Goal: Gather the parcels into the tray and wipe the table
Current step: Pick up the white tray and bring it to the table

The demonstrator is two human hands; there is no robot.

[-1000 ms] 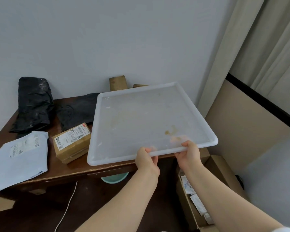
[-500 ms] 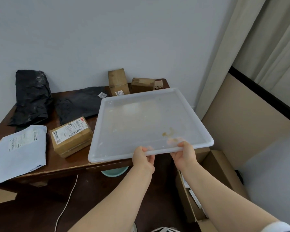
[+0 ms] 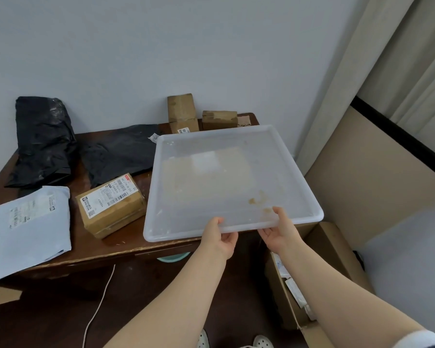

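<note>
Tray (image 3: 224,172) is empty and held over the right end of the table (image 3: 126,243), near rim overhanging the front edge; can't tell if the far rim touches the wood. Left hand (image 3: 220,237) and right hand (image 3: 279,232) both grasp the near rim, thumbs on top, fingers curled underneath. Tray floor has brownish stains near the right thumb. No parcel is loaded: labelled brown box (image 3: 111,204) sits just beside the tray's left rim, white mailer (image 3: 28,227) hangs off the front left corner, flat black bag (image 3: 118,149) lies behind the box, bulkier black bag (image 3: 42,139) leans on the wall at the back left, tall carton (image 3: 182,113) and low carton (image 3: 219,119) stand against the wall just behind the tray's far rim. My read: step in hand is setting the tray down, so gathering and wiping haven't started. Next move needs the tray lowered flat onto the free right side and pushed in enough that it doesn't tip off the front, without shoving the labelled box or the two cartons. Then let go and load the nearest parcels first. No cloth in view for the wipe, it'll have to be fetched
</note>
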